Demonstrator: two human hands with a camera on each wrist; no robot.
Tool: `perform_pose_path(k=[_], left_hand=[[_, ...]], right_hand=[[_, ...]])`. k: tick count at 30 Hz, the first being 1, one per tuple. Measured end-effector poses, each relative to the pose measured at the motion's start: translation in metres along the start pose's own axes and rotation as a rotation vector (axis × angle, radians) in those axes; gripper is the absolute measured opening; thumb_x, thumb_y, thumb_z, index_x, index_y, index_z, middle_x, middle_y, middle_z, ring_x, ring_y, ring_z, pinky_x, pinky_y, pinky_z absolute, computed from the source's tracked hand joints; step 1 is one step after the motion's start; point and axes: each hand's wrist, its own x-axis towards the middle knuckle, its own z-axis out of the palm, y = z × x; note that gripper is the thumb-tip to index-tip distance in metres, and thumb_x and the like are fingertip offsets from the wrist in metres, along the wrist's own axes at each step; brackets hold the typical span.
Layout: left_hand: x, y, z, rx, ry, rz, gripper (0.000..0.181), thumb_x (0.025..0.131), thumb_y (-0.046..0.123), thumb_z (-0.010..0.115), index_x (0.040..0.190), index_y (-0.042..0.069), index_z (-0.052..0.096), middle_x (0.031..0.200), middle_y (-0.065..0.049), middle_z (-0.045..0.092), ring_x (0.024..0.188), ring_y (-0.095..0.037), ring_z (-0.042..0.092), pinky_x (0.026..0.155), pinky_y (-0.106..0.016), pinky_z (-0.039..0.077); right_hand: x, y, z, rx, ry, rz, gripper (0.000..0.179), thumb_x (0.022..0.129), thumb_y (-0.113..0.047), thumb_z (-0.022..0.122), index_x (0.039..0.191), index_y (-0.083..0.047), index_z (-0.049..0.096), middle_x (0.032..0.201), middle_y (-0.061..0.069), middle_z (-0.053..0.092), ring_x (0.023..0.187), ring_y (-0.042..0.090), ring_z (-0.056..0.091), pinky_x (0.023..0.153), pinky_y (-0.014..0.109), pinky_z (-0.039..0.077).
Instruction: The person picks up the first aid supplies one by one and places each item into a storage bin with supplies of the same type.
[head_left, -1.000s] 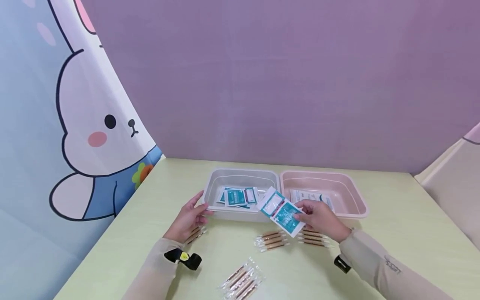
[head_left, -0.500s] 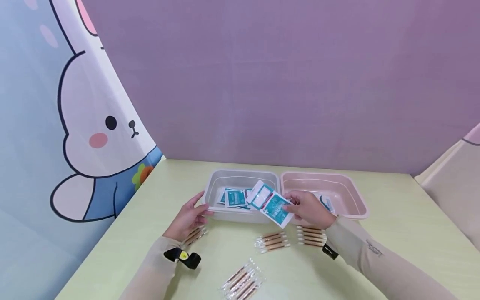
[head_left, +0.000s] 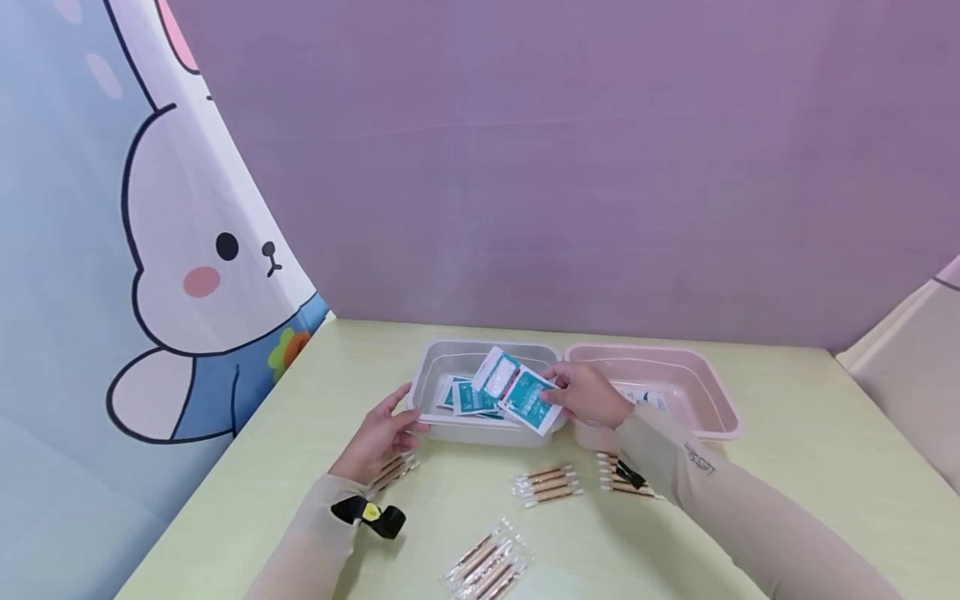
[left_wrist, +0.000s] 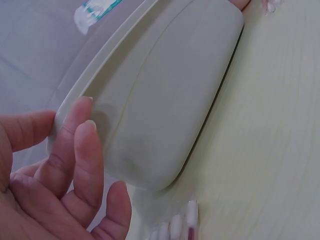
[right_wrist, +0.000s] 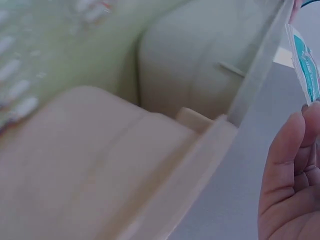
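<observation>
My left hand [head_left: 378, 437] grips the rim at the near left corner of a grey plastic bin [head_left: 472, 432], its other fingers lying outside the wall in the left wrist view. Between thumb and fingers, my right hand [head_left: 592, 394] pinches a teal and white flat packet [head_left: 528, 402]. The packet tilts over the right part of the grey bin. Beneath and left of it, several similar teal packets [head_left: 471, 399] lie inside that bin. The right wrist view shows the right hand [right_wrist: 295, 175] above the bins' rims, holding the packet [right_wrist: 306, 67] by its end.
A pink bin [head_left: 716, 435] stands against the grey bin's right side, with a white and blue packet [head_left: 648, 399] inside. In front lie clear-wrapped bundles of swabs: one in the middle [head_left: 550, 485], one nearer [head_left: 489, 567], others partly covered by each arm.
My right hand has moved left with the packet, from in front of the pink bin to over the grey bin. The left hand has stayed on the rim.
</observation>
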Motion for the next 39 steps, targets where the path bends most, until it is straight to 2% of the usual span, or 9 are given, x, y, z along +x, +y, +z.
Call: perform_pose_path(k=[5,8,14,21,26,32,39], left_hand=[[0.0,-0.001,0.0,-0.01,0.002,-0.005,0.056,0.101,0.011,0.048,0.152,0.012,0.026,0.078,0.001,0.068,0.058,-0.01,0.053,0.062,-0.024,0.047],[0.001,-0.001,0.0,-0.018,0.0,-0.001,0.057,0.1,0.012,0.049,0.152,0.012,0.025,0.077,0.001,0.068,0.059,-0.01,0.054,0.063,-0.024,0.047],[0.002,-0.002,0.0,-0.035,0.006,-0.004,0.057,0.1,0.012,0.05,0.152,0.013,0.026,0.078,0.0,0.068,0.059,-0.011,0.055,0.063,-0.024,0.048],[0.0,-0.001,-0.003,-0.079,-0.041,0.014,0.06,0.101,0.012,0.049,0.154,0.011,0.019,0.074,0.003,0.068,0.057,-0.007,0.055,0.061,-0.022,0.048],[-0.002,0.0,-0.002,-0.079,-0.029,0.007,0.06,0.101,0.01,0.048,0.153,0.011,0.02,0.074,0.003,0.068,0.056,-0.007,0.053,0.06,-0.021,0.047],[-0.003,0.001,0.002,-0.055,-0.021,0.002,0.059,0.1,0.01,0.049,0.153,0.01,0.022,0.074,0.002,0.068,0.055,-0.007,0.051,0.058,-0.02,0.045],[-0.007,-0.001,0.001,-0.055,-0.016,-0.001,0.059,0.1,0.01,0.049,0.153,0.01,0.023,0.073,0.003,0.068,0.054,-0.007,0.05,0.057,-0.02,0.045]], right_hand=[[0.013,-0.011,0.001,-0.029,-0.011,0.015,0.023,0.089,0.0,0.065,0.111,0.006,0.065,0.069,0.005,0.054,0.048,0.013,0.045,0.048,0.024,0.039],[0.023,-0.016,0.003,-0.016,-0.021,0.053,0.024,0.09,-0.003,0.065,0.113,0.003,0.065,0.071,0.006,0.055,0.049,0.014,0.045,0.049,0.025,0.041],[0.042,-0.022,0.01,-0.031,-0.074,0.084,0.025,0.091,-0.005,0.064,0.115,0.001,0.064,0.073,0.007,0.057,0.051,0.013,0.049,0.052,0.025,0.046],[0.063,-0.033,0.016,-0.063,-0.095,0.102,0.027,0.09,-0.005,0.065,0.116,0.0,0.064,0.077,0.007,0.059,0.053,0.014,0.051,0.053,0.024,0.048],[0.076,-0.036,0.019,-0.105,-0.134,0.134,0.03,0.089,-0.007,0.068,0.118,-0.002,0.064,0.083,0.008,0.061,0.055,0.016,0.051,0.052,0.024,0.048],[0.083,-0.036,0.021,-0.181,-0.192,0.191,0.025,0.089,-0.005,0.067,0.114,-0.001,0.065,0.082,0.008,0.061,0.051,0.014,0.048,0.05,0.026,0.048],[0.086,-0.041,0.026,-0.159,-0.203,0.29,0.024,0.089,-0.007,0.068,0.113,-0.004,0.067,0.09,0.009,0.062,0.054,0.015,0.049,0.052,0.026,0.047]])
